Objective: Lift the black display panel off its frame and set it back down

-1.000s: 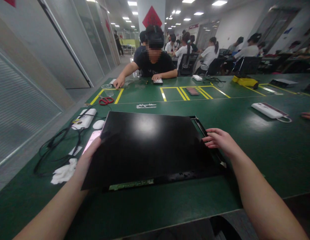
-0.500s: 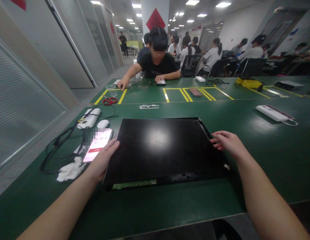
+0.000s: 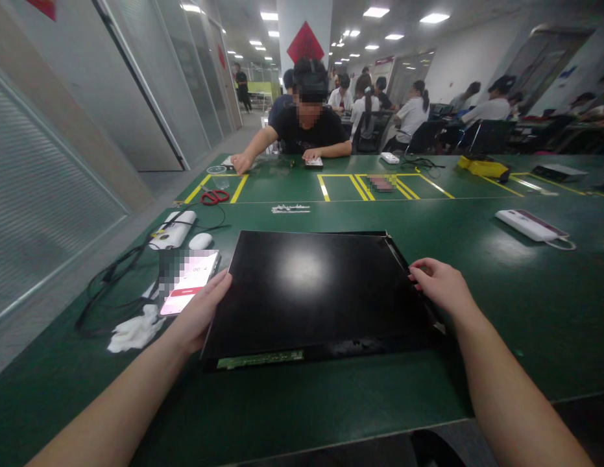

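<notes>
A large black LCD panel (image 3: 302, 295) lies over the green table in front of me, with a green circuit strip (image 3: 260, 359) along its near edge. My left hand (image 3: 204, 305) grips the panel's left edge, thumb at the side and fingers hidden beneath. At the right edge, my right hand (image 3: 435, 285) pinches the dark rim with thumb and fingertips. That right rim looks slightly separated from the screen, and a small light tab shows at its near corner. Beside my left hand is a lit phone (image 3: 189, 282).
Left of the panel are crumpled tissue (image 3: 136, 329), black cables (image 3: 114, 275), a white power bank (image 3: 174, 230) and a white case (image 3: 201, 241). Red scissors (image 3: 215, 196) and thin white strips (image 3: 290, 209) lie beyond. Another power bank (image 3: 530, 225) is right; a co-worker (image 3: 309, 126) sits opposite.
My right hand has closed in on the panel's right edge, its fingers drawn together there. My left hand keeps its hold. The view has shifted slightly.
</notes>
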`<move>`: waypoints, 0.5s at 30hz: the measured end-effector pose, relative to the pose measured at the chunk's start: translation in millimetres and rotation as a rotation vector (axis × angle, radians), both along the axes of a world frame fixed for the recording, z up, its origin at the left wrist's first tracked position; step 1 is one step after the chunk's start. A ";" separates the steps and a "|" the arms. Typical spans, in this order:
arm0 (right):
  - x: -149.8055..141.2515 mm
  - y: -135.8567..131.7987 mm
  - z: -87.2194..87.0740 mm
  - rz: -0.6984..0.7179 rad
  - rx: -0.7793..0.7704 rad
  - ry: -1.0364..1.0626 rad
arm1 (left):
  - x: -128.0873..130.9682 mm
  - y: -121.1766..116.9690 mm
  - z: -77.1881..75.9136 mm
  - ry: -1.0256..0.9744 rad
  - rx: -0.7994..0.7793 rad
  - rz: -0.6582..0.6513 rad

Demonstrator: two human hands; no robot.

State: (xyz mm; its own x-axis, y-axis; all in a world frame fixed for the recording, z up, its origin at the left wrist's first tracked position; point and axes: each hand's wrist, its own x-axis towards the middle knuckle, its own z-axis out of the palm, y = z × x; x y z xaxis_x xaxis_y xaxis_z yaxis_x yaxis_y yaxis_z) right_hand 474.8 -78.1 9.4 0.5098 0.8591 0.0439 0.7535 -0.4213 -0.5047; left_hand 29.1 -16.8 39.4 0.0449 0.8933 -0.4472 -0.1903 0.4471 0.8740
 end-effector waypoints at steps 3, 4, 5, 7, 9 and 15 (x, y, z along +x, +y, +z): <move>-7.6 -0.7 6.3 -0.030 -0.065 -0.128 | 1.1 -1.8 0.7 -0.002 -0.003 0.009; -10.6 -1.1 8.3 -0.032 -0.075 -0.156 | 1.2 -2.1 0.7 0.000 -0.011 0.012; -13.3 -1.6 10.0 -0.030 -0.078 -0.179 | 1.0 -2.2 0.5 0.001 -0.019 0.016; -17.8 -2.8 11.8 -0.025 -0.078 -0.207 | 0.3 -1.9 -0.5 -0.006 -0.032 0.024; -20.5 -3.9 12.1 -0.021 -0.084 -0.218 | -1.4 -1.1 -2.1 -0.035 -0.035 0.016; -24.1 -5.6 12.4 -0.021 -0.122 -0.229 | -8.0 0.0 -5.9 -0.159 0.077 -0.128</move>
State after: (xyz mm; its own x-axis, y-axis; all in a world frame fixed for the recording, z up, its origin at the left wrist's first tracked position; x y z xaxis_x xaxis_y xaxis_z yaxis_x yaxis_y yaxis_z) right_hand 450.8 -83.7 21.8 0.5164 0.8545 0.0569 0.8328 -0.4856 -0.2659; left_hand 21.0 -16.8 33.6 0.2247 0.9072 -0.3558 -0.2743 0.4092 0.8702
